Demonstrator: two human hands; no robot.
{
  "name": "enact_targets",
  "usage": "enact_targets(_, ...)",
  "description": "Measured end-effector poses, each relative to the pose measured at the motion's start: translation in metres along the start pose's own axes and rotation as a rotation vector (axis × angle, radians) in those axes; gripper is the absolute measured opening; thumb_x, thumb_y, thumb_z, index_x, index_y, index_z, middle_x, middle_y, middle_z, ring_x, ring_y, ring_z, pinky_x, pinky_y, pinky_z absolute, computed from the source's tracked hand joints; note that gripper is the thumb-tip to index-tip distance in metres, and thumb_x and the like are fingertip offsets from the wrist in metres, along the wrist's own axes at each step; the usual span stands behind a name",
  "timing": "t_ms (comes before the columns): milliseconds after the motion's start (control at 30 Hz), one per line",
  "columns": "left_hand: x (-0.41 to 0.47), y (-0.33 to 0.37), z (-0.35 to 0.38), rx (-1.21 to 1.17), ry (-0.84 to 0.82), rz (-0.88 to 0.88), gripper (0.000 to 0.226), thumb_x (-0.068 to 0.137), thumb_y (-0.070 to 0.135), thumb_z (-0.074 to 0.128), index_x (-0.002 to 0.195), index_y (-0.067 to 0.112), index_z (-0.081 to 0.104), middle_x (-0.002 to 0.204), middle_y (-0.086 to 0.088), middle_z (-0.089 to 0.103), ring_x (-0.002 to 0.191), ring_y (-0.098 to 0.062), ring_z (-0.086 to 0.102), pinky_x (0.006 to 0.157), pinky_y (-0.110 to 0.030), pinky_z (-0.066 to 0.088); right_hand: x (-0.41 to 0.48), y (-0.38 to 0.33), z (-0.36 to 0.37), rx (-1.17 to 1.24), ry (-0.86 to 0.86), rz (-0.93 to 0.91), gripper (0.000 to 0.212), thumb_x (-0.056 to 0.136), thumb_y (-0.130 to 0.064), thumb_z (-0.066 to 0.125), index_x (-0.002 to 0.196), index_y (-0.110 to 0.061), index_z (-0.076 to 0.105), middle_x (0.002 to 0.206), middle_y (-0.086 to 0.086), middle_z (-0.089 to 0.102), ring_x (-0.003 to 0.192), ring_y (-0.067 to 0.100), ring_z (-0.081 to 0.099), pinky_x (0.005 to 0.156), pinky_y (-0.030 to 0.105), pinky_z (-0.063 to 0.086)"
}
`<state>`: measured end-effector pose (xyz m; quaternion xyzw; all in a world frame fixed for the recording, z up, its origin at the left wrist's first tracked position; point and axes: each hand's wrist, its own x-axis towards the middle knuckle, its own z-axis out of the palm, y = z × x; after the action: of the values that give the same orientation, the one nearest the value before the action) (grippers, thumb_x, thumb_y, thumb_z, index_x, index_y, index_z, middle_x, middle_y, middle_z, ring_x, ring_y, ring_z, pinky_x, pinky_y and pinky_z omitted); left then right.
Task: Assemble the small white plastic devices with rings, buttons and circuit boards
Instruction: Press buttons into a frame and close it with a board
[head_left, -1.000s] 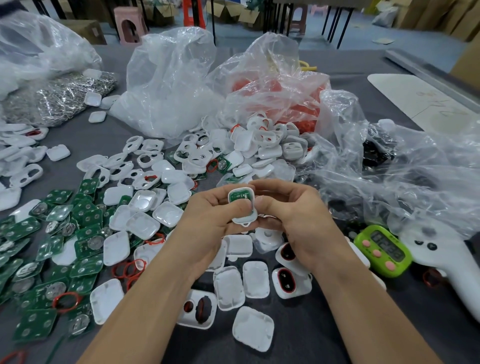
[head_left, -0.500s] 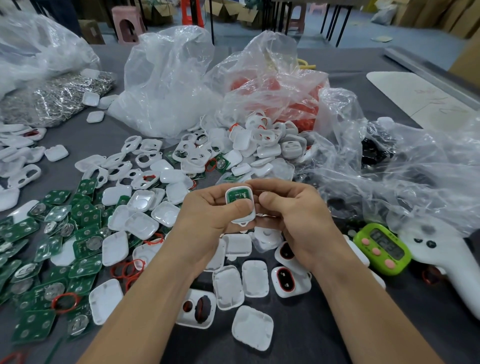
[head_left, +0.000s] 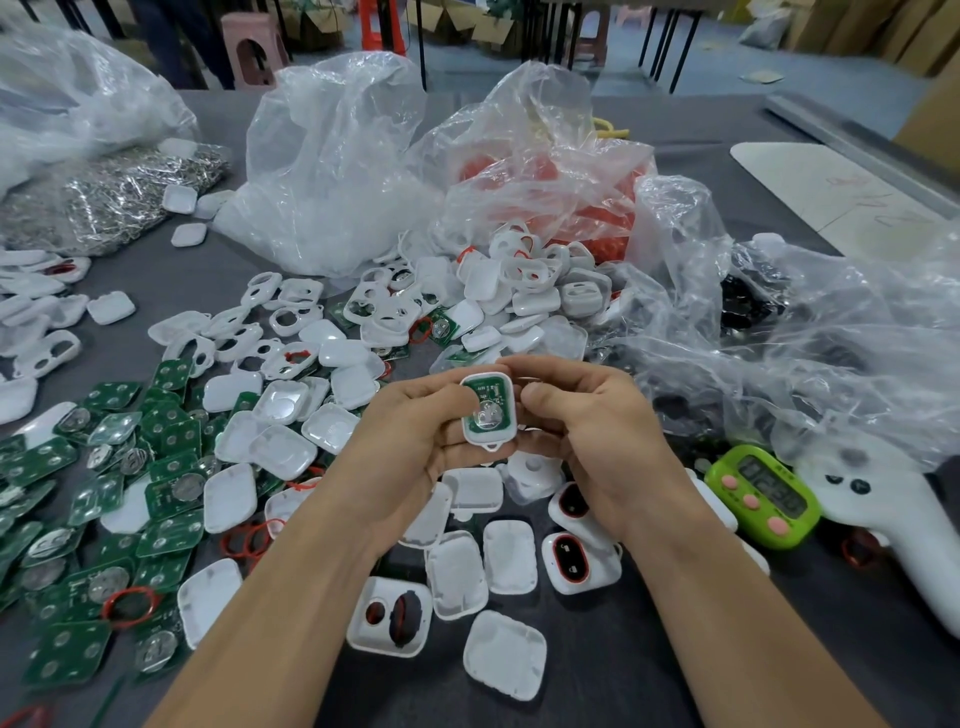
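Left hand (head_left: 410, 447) and right hand (head_left: 602, 441) pinch the white device (head_left: 488, 413), long axis upright, loop end down.

left thumb (head_left: 460, 402): a second ago it lay across the lower half of the board (head_left: 491, 387). It has since drawn back to the left, and its tip now rests only on the board's left edge.
board: earlier only its top green strip showed above the thumb. Now nearly its whole face shows inside the shell (head_left: 489, 440).
contact (head_left: 488, 417): the round silver metal piece on the lower part of the board was hidden under the thumb before. It is now in plain sight.
left hand (head_left: 410, 447): the thumb side of its grip has opened a little, away from the middle of the shell.
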<state>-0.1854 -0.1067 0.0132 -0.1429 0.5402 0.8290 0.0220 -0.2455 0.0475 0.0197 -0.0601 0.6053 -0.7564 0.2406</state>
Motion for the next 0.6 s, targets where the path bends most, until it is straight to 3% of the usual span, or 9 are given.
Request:
enact_targets(167,0.001,-0.0017,-0.0004,-0.003,0.003,0.012,0.027,0.091,0.004,0.06,0.099,0.013,0.083,0.099,-0.02,0.078,0.079,-0.024,0.078,0.067,-0.03,0.064,-0.0007,0.0001,0.0005,-0.006,-0.002,-0.009,0.034,0.097,0.009,0.053,0.095,-0.012,0.079,0.094,0.012,0.08,0.079,0.022,0.077,0.06,0.027,0.059)
enact_targets(400,0.0015,-0.0021,0.0002,-0.001,0.033,0.01,0.027,0.076,0.011,0.063,0.094,0.014,0.084,0.094,-0.019,0.078,0.076,-0.024,0.077,0.066,-0.031,0.063,-0.0012,0.0008,0.0008,-0.009,-0.007,-0.019,0.033,0.096,0.009,0.056,0.092,-0.013,0.08,0.094,0.012,0.08,0.079,0.023,0.077,0.059,0.026,0.059)
enact_targets(600,0.0004,-0.003,0.004,0.044,0.06,0.038,0.027,0.093,-0.004,0.062,0.095,0.012,0.083,0.095,-0.019,0.078,0.079,-0.026,0.077,0.066,-0.03,0.062,-0.0014,0.0012,0.0004,-0.035,-0.001,-0.023,0.034,0.096,0.007,0.057,0.09,-0.016,0.082,0.095,0.012,0.08,0.082,0.024,0.078,0.061,0.025,0.059)
